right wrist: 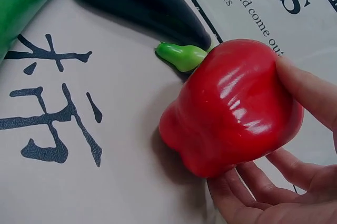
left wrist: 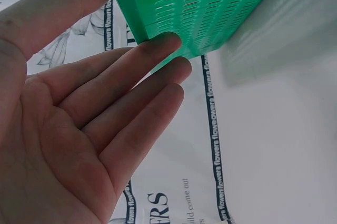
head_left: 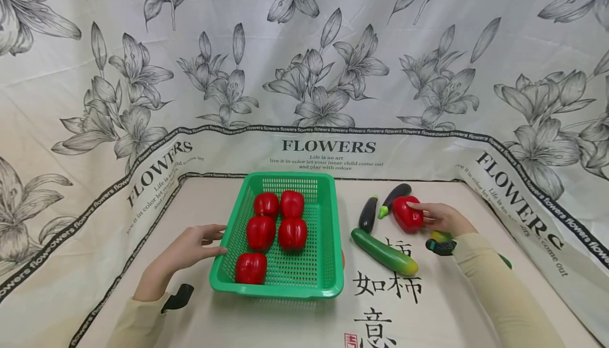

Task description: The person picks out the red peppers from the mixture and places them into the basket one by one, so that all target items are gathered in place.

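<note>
My right hand (head_left: 443, 218) holds a glossy red bell pepper (head_left: 407, 214) between thumb and fingers at the right of the table. In the right wrist view the pepper (right wrist: 237, 108) appears tilted, its lobed end towards the left. A green plastic basket (head_left: 324, 231) with perforated walls stands left of centre. Several red bell peppers (head_left: 260, 233) lie inside it, mostly along its left side. At the basket's left edge is my left hand (head_left: 187, 247), its thumb and fingers extended. In the left wrist view the fingertips (left wrist: 171, 41) meet the basket's side without curling round it.
Two dark eggplants (head_left: 368, 214) (head_left: 398, 194) lie between basket and right hand. A green cucumber-like vegetable (head_left: 383, 252) with a yellowish end lies nearer. A yellow-green item (head_left: 441, 236) is partly hidden by the right wrist. A floral cloth (head_left: 323, 152) backs the table.
</note>
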Tool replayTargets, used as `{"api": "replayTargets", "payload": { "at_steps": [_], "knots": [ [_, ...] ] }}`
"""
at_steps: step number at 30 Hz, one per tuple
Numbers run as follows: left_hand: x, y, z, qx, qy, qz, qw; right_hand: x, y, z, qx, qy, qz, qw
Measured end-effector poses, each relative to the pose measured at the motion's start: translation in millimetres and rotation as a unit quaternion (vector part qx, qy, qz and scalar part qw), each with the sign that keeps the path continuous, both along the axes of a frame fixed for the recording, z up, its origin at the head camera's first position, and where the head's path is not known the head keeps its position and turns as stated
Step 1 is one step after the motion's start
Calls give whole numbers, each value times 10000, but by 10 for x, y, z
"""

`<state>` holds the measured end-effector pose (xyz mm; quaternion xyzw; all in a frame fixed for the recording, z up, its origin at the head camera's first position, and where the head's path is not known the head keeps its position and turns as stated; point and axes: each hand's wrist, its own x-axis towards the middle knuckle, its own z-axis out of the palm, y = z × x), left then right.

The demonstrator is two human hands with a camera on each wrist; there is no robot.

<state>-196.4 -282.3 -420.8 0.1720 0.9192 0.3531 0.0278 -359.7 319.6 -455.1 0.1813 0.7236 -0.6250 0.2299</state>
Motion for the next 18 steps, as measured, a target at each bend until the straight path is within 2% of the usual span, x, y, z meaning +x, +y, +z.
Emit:
{"api": "replayTargets", "payload": {
  "at_steps": [7, 18],
  "knots": [
    [-2, -3, -1, 2, -30, 16, 10000, -3, -45, 7, -72, -122, 302, 9994],
    [-6, -2, 4, -68, 16, -40, 10000, 7, -116, 25, -33, -102, 195, 9998]
  ]
}}
